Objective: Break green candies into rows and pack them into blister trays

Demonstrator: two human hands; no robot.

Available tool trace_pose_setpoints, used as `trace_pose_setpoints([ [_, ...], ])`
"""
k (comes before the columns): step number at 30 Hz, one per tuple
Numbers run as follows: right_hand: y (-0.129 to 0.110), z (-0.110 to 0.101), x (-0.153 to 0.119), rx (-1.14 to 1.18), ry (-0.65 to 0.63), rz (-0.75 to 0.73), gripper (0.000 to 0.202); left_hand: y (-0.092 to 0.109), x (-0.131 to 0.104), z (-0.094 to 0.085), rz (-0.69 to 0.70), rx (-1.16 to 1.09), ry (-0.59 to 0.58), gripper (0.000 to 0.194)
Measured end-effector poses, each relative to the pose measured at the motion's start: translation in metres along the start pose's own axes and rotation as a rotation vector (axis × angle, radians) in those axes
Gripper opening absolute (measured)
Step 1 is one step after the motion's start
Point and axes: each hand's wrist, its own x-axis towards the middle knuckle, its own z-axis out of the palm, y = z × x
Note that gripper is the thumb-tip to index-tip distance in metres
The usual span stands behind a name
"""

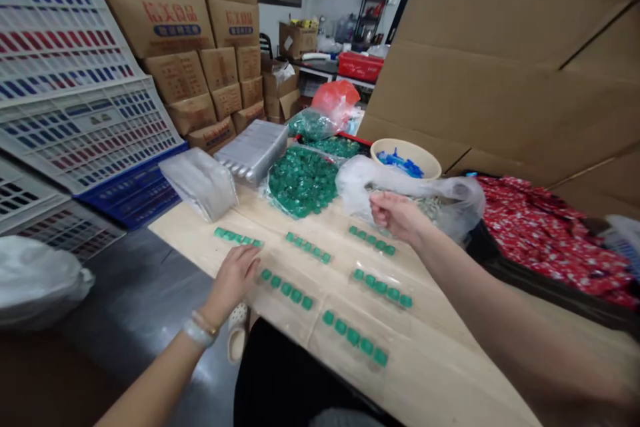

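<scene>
Short rows of small green wrapped pieces lie on the pale wooden table, each on what looks like a clear plastic sleeve. My left hand [237, 272] reaches over the table's left edge with fingers extended, just below the far-left green row [237, 237] and beside another row [287, 289]. I see nothing held in it. My right hand [397, 215] is closed, thumb against curled fingers, in front of a translucent plastic bag [360, 177] with small pale items inside. Anything within those fingers is hidden. More green rows [383, 288] lie between and below my hands.
Behind the rows sit a heap of green pieces [303, 180], clear sleeve stacks [200, 180] and a cream bowl [433, 164] with blue pieces. Red packets [540, 234] lie at right beneath a large cardboard sheet [500, 60]. Crates [90, 127] and cartons [170, 20] stand left.
</scene>
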Motion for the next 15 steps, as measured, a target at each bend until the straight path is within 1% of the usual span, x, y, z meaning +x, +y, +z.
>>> trace_pose_setpoints([
  [2,-0.031,0.013,0.049,-0.114,0.087,-0.118,0.029,-0.006,-0.002,0.005,0.008,-0.03,0.043,0.023],
  [3,-0.046,0.019,0.076,-0.191,0.156,-0.18,0.026,-0.006,-0.003,0.007,0.007,-0.044,0.069,0.022],
  [5,-0.073,0.024,0.129,-0.391,0.357,-0.284,0.016,-0.004,-0.001,0.01,0.0,-0.079,0.111,0.021],
  [6,-0.084,0.024,0.154,-0.53,0.439,-0.318,0.009,-0.002,0.002,0.011,-0.013,-0.099,0.124,0.021],
  [7,-0.093,0.022,0.177,-0.681,0.488,-0.345,0.014,0.0,0.007,0.011,-0.032,-0.123,0.13,0.021],
  [8,-0.099,0.019,0.197,-0.821,0.506,-0.364,0.026,0.003,0.014,0.01,-0.062,-0.154,0.13,0.021],
  [9,-0.103,0.016,0.214,-0.939,0.498,-0.377,0.036,0.007,0.023,0.01,-0.104,-0.197,0.125,0.021],
  [10,-0.104,0.012,0.226,-1.025,0.475,-0.389,0.04,0.013,0.036,0.01,-0.163,-0.254,0.111,0.022],
  [11,-0.103,0.009,0.235,-1.079,0.455,-0.396,0.037,0.019,0.051,0.011,-0.241,-0.329,0.092,0.024],
  [12,-0.101,0.007,0.238,-1.104,0.445,-0.392,0.029,0.027,0.069,0.014,-0.333,-0.428,0.065,0.026],
  [13,-0.097,0.007,0.237,-1.123,0.435,-0.395,0.02,0.036,0.089,0.017,-0.43,-0.55,0.031,0.03],
  [15,-0.087,0.011,0.22,-1.157,0.437,-0.404,0.023,0.058,0.133,0.03,-0.614,-0.851,-0.031,0.037],
])
